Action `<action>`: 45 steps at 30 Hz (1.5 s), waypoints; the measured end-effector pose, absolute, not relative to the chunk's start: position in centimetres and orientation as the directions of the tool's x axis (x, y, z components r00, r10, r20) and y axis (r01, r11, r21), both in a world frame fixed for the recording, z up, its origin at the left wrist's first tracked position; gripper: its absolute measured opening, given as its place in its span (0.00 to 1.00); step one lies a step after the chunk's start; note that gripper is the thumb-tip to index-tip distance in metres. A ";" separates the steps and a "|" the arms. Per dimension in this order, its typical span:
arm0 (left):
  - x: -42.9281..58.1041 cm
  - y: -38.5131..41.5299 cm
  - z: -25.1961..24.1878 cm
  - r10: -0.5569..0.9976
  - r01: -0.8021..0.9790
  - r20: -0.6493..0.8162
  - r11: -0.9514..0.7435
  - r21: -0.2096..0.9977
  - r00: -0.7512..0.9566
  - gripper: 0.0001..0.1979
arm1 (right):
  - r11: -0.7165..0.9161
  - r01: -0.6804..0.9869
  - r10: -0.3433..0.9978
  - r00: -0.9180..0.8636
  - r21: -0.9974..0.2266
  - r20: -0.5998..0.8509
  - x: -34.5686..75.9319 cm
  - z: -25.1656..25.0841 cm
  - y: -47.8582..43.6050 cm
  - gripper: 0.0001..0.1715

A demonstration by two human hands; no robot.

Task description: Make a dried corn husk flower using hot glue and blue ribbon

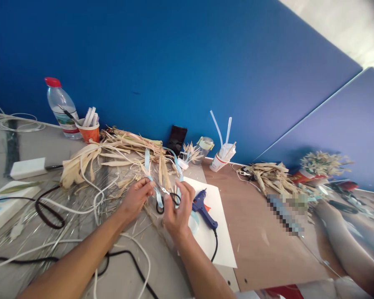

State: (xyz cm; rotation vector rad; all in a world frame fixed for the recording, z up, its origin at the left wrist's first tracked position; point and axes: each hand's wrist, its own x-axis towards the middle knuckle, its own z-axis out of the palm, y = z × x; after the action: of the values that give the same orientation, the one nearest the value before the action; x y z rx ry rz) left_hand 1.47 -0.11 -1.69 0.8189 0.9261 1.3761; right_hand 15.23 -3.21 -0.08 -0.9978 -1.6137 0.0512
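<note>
My left hand (139, 194) pinches a light blue ribbon (159, 197) near the middle of the view. Just to its right, my right hand (180, 207) is closed round black-handled scissors (175, 198), whose metal blades point toward my left fingers and the ribbon. One length of ribbon stands up behind my left hand, and another rises behind my right hand. Dried husks (127, 143) lie in a bundle beyond both hands. Right of my right hand, a blue glue gun (202, 207) rests on a white sheet (226, 245).
A bottle (61, 106), an orange cup of sticks (89, 132), a black phone (176, 139) and a cup with straws (218, 161) stand along the blue partition. White and black cables cross the left side. Another person's arm (343, 236) reaches in at right, near more husks (271, 176).
</note>
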 end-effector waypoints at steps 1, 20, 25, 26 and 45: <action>1.4 0.0 -1.8 0.998 -0.415 -0.056 0.038 0.909 -0.030 0.11 | 0.603 0.565 0.646 0.067 -0.563 0.760 15.4 -0.1 -3.0 0.19; 1.4 0.1 -2.2 0.998 -0.383 -0.056 0.056 0.922 0.011 0.13 | 0.276 0.209 0.955 0.048 -0.938 0.292 14.4 -1.1 -2.0 0.14; 1.5 -0.2 -2.0 0.998 -0.383 -0.066 0.065 0.921 0.011 0.13 | 0.510 0.589 0.809 -0.079 -0.627 0.583 14.4 -1.3 -2.5 0.14; 1.5 -0.2 -2.0 0.998 -0.383 -0.060 0.060 0.922 0.012 0.13 | 0.509 0.614 0.801 -0.081 -0.603 0.593 14.4 -1.3 -2.5 0.13; 1.1 -0.4 -1.2 0.983 -0.537 -0.055 0.142 0.832 0.175 0.11 | -0.398 -0.313 0.898 -0.327 -0.862 -0.296 15.1 -0.2 -1.3 0.29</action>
State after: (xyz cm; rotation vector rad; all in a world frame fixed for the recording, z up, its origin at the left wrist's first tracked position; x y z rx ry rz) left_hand 1.05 -0.43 -1.21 0.7769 0.7217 1.2458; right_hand 15.10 -1.33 -0.19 -1.0208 -0.9044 1.8367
